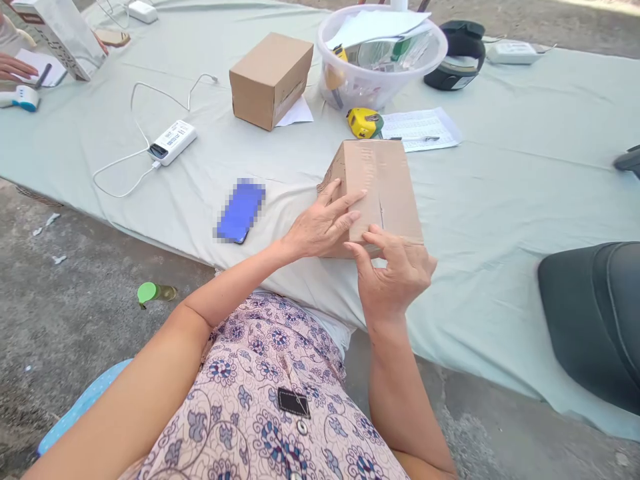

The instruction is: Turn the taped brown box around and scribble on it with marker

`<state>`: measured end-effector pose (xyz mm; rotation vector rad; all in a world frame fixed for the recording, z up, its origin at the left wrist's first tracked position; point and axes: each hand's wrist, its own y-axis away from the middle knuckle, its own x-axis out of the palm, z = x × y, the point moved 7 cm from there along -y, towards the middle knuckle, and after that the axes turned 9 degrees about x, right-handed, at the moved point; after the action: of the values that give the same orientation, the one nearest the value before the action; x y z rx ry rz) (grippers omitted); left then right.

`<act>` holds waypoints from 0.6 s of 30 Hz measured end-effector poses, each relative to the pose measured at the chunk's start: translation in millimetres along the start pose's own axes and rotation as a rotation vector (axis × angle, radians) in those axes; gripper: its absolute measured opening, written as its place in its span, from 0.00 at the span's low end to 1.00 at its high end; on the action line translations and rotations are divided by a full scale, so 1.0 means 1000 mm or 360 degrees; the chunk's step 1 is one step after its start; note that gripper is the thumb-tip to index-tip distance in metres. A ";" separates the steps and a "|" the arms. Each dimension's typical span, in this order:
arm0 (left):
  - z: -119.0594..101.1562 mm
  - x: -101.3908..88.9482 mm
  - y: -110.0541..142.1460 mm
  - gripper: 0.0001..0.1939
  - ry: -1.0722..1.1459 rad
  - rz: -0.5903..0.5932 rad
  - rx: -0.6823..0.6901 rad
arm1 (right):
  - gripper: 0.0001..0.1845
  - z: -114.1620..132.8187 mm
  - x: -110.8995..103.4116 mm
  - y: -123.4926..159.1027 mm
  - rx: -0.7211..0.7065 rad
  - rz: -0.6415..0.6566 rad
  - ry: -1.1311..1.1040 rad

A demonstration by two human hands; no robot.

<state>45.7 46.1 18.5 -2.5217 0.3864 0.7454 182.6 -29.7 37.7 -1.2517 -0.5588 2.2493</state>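
Observation:
Right in front of me a brown cardboard box (385, 173) stands on the cloth-covered table, with a seam running along its top. My left hand (325, 223) rests on the box's left side and top edge, its fingers stretched out and spread. At the near edge of the top, my right hand (395, 270) touches the cardboard with its fingers bent and the thumb apart. Whether the right fingers pinch a flap or tape there I cannot make out. Behind the box lie a yellow tape measure (364, 123) and a printed sheet (420, 129) with a pen on it.
A second cardboard box (271, 80) and a white basin (325, 80) of papers and tools stand farther back. To the left lie a blue-screened phone (240, 212) and a white power bank (173, 142) with a cable. A dark padded object (590, 320) sits at right. Another person's hand (17, 69) shows far left.

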 end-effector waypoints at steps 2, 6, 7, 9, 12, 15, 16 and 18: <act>-0.004 0.000 0.006 0.25 0.0066 0.0098 0.0010 | 0.16 0.005 0.008 -0.008 0.0022 -0.0037 0.0015; 0.001 -0.008 0.005 0.23 0.0092 0.0175 -0.0025 | 0.16 0.013 0.024 -0.023 0.0057 0.0082 0.0018; 0.003 -0.010 0.003 0.23 0.0082 0.0173 -0.0023 | 0.15 0.013 0.026 -0.026 0.0042 0.0138 0.0008; 0.005 -0.012 0.001 0.23 0.0056 0.0163 0.0005 | 0.13 0.008 0.025 -0.029 -0.0012 0.0218 -0.0027; 0.005 -0.010 0.000 0.24 0.0034 0.0152 0.0034 | 0.12 -0.014 0.015 -0.032 -0.0062 0.0195 -0.0122; 0.009 -0.006 0.000 0.26 0.0068 0.0120 0.0059 | 0.15 -0.041 0.009 -0.030 -0.0023 0.0132 -0.0404; 0.011 -0.005 0.000 0.28 0.0092 0.0107 0.0080 | 0.16 -0.049 0.011 -0.029 0.0012 0.0147 -0.0535; 0.017 -0.002 -0.001 0.31 0.0146 0.0079 0.0137 | 0.20 -0.062 0.020 -0.024 0.0131 0.0161 -0.0811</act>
<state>36.9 55.7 7.2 -2.4790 0.5032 0.6193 232.4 8.0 8.4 -0.6715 -0.5828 2.6590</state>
